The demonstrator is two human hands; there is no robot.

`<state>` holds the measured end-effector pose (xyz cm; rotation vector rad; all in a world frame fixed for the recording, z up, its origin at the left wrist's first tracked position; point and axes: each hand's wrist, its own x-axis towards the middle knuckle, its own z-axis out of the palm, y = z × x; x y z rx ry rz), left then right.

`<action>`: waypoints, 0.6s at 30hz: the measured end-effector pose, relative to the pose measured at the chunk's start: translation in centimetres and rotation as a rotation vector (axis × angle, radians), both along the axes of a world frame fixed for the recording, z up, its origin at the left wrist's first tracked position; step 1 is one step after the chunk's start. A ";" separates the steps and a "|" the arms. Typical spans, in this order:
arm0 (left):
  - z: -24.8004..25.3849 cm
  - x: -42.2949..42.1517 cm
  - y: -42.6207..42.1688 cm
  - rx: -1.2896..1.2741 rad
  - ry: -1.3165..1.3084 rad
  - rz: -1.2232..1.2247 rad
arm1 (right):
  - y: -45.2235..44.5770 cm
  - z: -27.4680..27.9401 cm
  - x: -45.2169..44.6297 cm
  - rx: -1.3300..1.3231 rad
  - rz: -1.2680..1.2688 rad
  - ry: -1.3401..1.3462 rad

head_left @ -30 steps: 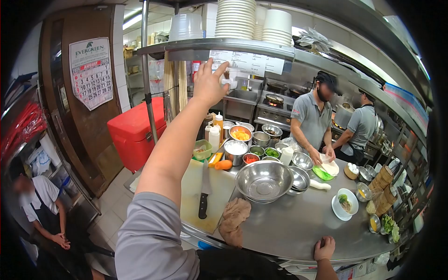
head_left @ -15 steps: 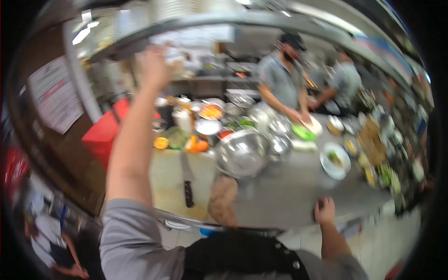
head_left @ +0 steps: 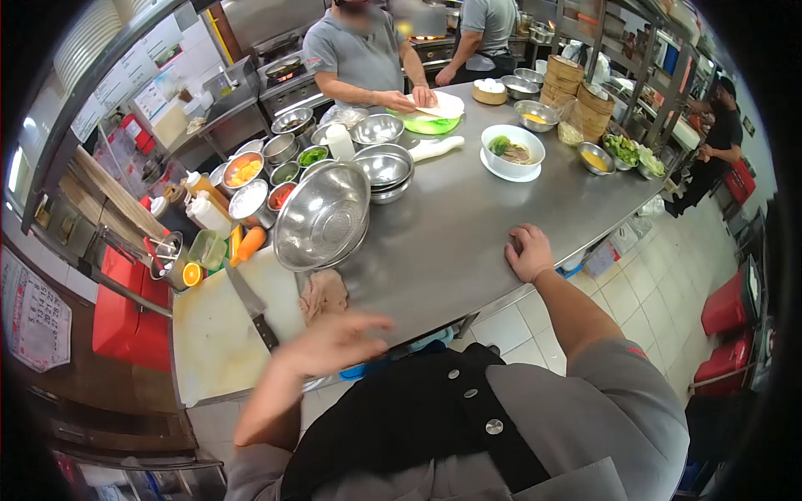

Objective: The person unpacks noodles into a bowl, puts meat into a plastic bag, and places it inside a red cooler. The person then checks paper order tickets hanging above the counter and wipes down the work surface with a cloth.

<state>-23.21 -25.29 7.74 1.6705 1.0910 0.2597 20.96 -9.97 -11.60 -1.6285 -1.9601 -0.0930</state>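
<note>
My left hand (head_left: 338, 342) is slightly blurred, held above the counter's front edge with fingers stretched out and nothing in it. Just beyond it lies a crumpled, pinkish-brown cloth (head_left: 324, 294). A knife (head_left: 251, 307) with a black handle rests on the pale cutting board (head_left: 209, 351). My right hand (head_left: 528, 253) leans on the steel counter (head_left: 434, 242) near its front edge, fingers loosely bent and the thumb apart; I see nothing held. Beyond it stands a white bowl (head_left: 533, 144) with greens and what looks like meat, on a plate.
A steel colander (head_left: 322, 215) and stacked steel bowls (head_left: 386, 171) stand mid-counter. Squeeze bottles (head_left: 207, 210), a carrot (head_left: 251, 244) and a halved orange (head_left: 192, 274) line the left. Across the counter a person (head_left: 359, 58) handles a white round sheet (head_left: 439, 105). Bamboo steamers (head_left: 564, 79) stand right.
My left hand has come down from high near the overhead shelf to the counter's front edge. The view has turned right. My right hand stays on the counter.
</note>
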 end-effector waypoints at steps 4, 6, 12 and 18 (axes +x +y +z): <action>-4.4 3.3 -1.6 0.162 -0.107 -0.244 | 0.2 0.3 0.0 -0.003 0.027 0.026; -2.6 3.1 -1.7 0.101 -0.253 -0.295 | 0.3 0.0 0.1 0.017 0.035 0.009; 6.6 2.3 -2.1 0.257 -0.843 -0.442 | 0.2 0.2 -0.2 0.021 0.050 0.033; 9.4 3.9 -2.5 0.230 -1.028 -0.781 | 0.3 0.0 -0.2 0.029 0.029 -0.004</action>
